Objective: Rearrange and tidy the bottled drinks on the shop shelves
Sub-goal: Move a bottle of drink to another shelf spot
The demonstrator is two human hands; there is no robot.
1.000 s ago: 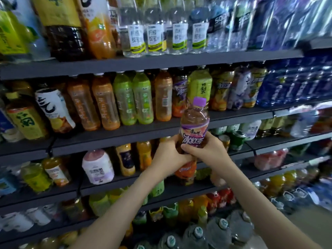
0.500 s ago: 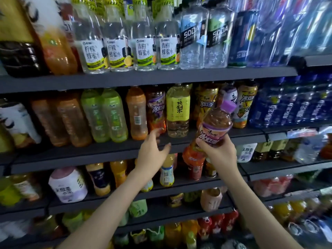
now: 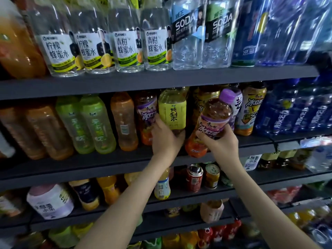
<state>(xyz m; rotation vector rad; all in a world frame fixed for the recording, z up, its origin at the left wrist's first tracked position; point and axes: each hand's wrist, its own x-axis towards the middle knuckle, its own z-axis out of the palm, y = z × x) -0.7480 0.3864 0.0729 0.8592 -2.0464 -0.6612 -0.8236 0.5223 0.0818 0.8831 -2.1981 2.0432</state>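
Observation:
My right hand (image 3: 220, 141) grips a purple-capped iced tea bottle (image 3: 214, 117) tilted to the right, in front of the middle shelf (image 3: 89, 159). My left hand (image 3: 166, 139) curls round the base of a yellow-labelled pear drink bottle (image 3: 172, 110) that stands on that shelf. Just left of it stands another purple-labelled iced tea bottle (image 3: 146, 115). Behind the held bottle are a purple-white labelled bottle (image 3: 236, 99) and a yellow iced tea bottle (image 3: 250, 110).
Green tea bottles (image 3: 86, 123) and orange drinks (image 3: 124, 121) fill the shelf's left part, blue bottles (image 3: 296, 112) its right. Honey water (image 3: 125, 44) and soda water bottles (image 3: 186, 33) line the shelf above. Cans (image 3: 195, 177) and small bottles sit on lower shelves.
My left hand let go of the iced tea bottle, rose to the middle shelf and took hold of the pear drink. My right hand lifted the iced tea bottle up and rightward.

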